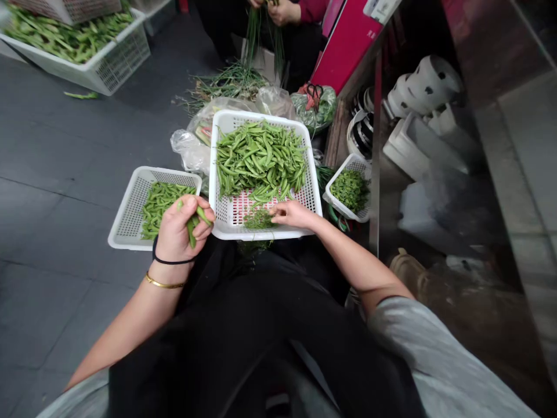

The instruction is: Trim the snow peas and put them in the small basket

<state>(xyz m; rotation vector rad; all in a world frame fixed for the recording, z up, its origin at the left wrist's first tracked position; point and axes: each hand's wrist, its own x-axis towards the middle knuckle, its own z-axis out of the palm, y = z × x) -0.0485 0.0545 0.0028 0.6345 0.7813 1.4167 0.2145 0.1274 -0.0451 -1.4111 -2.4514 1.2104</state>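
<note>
My left hand [180, 229] is closed around several green pea pods [194, 223], hovering over the near right corner of a small white basket [126, 223] that holds trimmed pods. My right hand [291, 213] reaches into the big white basket [224, 223] on my lap side, fingertips touching a little heap of thin green strings [257, 219]. A large pile of whole pea pods [259, 158] fills the far half of that basket.
A small white basket of green scraps [350, 188] sits at the right by a metal shelf [374, 191]. Plastic bags [194, 148] lie behind the baskets. Another person's hands [278, 10] handle chives at the top. A big crate of pods [108, 67] stands top left.
</note>
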